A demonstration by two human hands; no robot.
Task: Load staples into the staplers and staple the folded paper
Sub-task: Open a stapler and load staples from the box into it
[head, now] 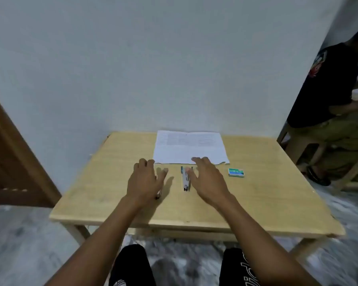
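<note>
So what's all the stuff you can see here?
table: one, light wood, against the wall
paper: one printed white sheet, far middle of the table
stapler: one, silvery, between the hands; a second one is mostly hidden under the left hand
staple box: one, green, right of the stapler
door: one, brown, far left
other person: one, black shirt, seated far right
left hand: over the hidden stapler, fingers loose
right hand: open, beside the silvery stapler
</note>
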